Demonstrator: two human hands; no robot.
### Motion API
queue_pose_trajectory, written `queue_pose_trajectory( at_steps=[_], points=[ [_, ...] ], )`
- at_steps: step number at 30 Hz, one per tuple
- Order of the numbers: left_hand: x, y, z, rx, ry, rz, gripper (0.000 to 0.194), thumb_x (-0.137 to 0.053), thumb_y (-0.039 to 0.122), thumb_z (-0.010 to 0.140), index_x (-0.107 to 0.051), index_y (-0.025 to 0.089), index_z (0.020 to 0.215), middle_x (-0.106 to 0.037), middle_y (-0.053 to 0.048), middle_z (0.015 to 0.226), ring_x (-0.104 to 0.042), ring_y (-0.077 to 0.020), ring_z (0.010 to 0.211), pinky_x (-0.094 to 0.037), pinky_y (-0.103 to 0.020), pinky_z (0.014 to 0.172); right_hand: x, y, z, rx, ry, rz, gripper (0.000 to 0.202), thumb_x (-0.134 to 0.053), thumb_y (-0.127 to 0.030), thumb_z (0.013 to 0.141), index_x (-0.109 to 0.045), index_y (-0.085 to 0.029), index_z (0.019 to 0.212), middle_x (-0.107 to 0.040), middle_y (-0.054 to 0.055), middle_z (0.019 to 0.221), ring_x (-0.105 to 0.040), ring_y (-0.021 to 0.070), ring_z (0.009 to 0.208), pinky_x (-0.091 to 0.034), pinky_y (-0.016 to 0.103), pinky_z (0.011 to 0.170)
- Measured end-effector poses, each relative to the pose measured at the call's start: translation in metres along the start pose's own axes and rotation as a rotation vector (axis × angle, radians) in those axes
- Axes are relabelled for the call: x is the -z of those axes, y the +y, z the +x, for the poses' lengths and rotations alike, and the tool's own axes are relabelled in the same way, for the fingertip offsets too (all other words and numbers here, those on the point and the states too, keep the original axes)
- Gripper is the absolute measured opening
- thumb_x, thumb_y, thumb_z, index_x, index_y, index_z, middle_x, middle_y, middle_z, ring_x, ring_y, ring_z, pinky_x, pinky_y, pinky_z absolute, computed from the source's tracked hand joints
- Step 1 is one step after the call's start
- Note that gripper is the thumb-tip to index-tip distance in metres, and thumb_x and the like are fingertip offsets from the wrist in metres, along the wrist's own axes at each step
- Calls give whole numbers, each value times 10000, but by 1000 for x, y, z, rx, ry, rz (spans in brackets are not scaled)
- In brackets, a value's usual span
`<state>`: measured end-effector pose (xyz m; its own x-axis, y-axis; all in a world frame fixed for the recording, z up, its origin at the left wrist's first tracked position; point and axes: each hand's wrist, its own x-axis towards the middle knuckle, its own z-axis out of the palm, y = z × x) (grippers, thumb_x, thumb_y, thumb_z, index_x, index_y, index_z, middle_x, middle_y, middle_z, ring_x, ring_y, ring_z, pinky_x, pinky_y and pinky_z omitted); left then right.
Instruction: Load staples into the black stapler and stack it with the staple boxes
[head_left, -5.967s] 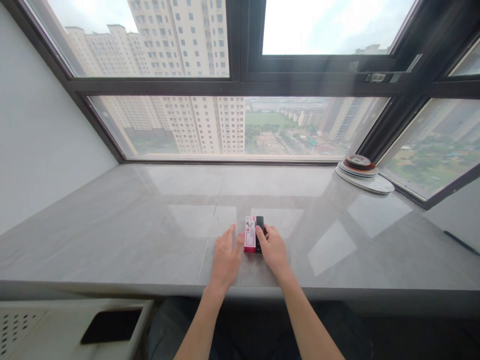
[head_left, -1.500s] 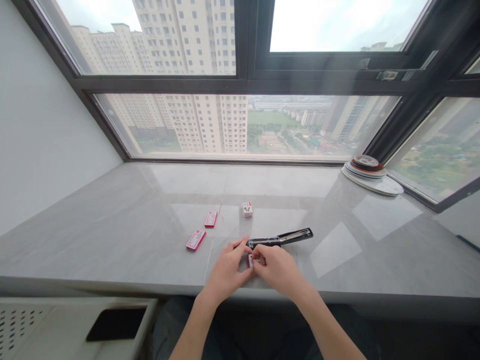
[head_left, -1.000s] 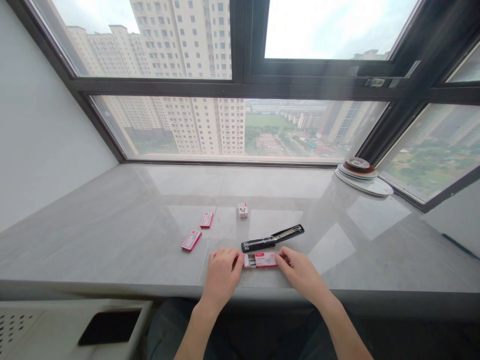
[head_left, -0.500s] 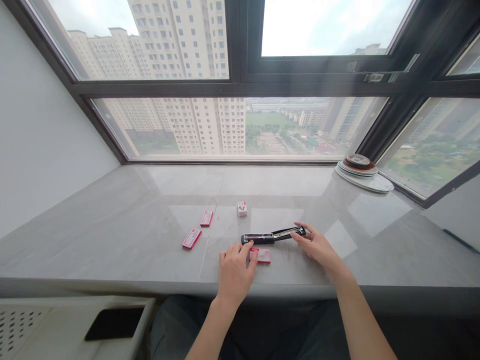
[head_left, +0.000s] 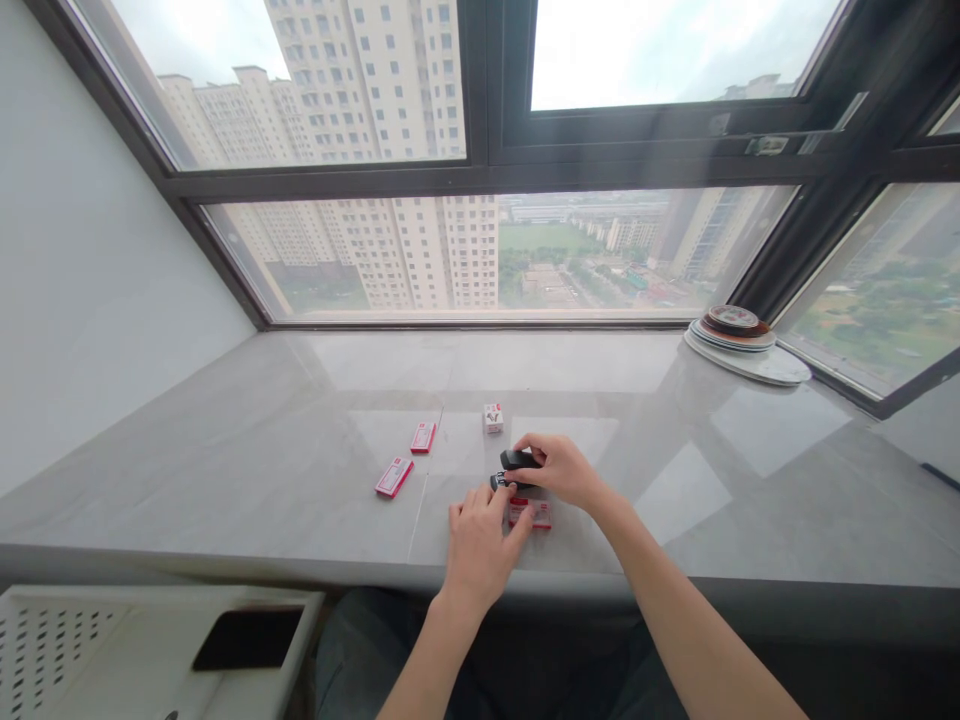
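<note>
Grey counter (head_left: pixel 262 480), pink boxes (head_left: pixel 394 477), contents unseen, right hand (head_left: pixel 562 470) pinching stapler (head_left: pixel 517 460), left hand (head_left: pixel 480 538) spread over nearest box (head_left: pixel 542 514)

Dark-framed windows (head_left: pixel 480 178) span the top, pale towers (head_left: pixel 420 250) behind at upper left; white wall (head_left: pixel 97 260) left; daylight glossing the grey counter (head_left: pixel 300 450) across the middle.

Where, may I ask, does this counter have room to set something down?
Bare counter runs from the left wall to two pink boxes; another patch lies between the right forearm and the plate stack. The stapler is crowded by the left hand, right hand and a third pink box.
</note>
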<state>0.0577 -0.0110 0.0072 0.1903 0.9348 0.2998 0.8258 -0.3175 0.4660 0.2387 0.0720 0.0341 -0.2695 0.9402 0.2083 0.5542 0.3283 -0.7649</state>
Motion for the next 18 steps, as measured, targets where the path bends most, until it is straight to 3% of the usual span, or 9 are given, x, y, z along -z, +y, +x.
queue_pose_trajectory(
  at_steps=[4,8,14,18],
  points=[
    [2,3,-2,-81,-11,-21,285,-661,485,912,-686,323,1145,-640,-62,1022,-598,-280,1006,-414,-441,898,3,2,-1,27,-107,-17,328,-723,-476,821,-755,-231,1037,-484,-77,606,-430,108,578,-299,233,568],
    [5,-4,-3,-123,-21,-14,202,-723,411,879,-721,334,1066,-633,-50,1019,-589,-264,999,-399,-458,950,2,5,-3,25,-77,-56,315,-701,-460,855,-741,-234,1070,-503,-73,620,-461,117,595,-324,239,593],
    [34,-59,0,99,193,178,191,-724,460,857,-704,291,943,-614,-83,1134,-530,-328,1118,-381,-514,998,-2,6,-7,-2,-14,-68,315,-677,-484,874,-739,-243,1067,-483,-67,640,-461,125,607,-341,247,617],
    [55,-97,-1,194,265,273,185,-695,451,865,-665,270,889,-607,-90,1216,-506,-344,1156,-377,-535,1016,-1,4,-7,-52,-29,-53,320,-683,-498,856,-748,-250,1048,-469,-64,635,-451,132,609,-345,251,619]
  ],
)
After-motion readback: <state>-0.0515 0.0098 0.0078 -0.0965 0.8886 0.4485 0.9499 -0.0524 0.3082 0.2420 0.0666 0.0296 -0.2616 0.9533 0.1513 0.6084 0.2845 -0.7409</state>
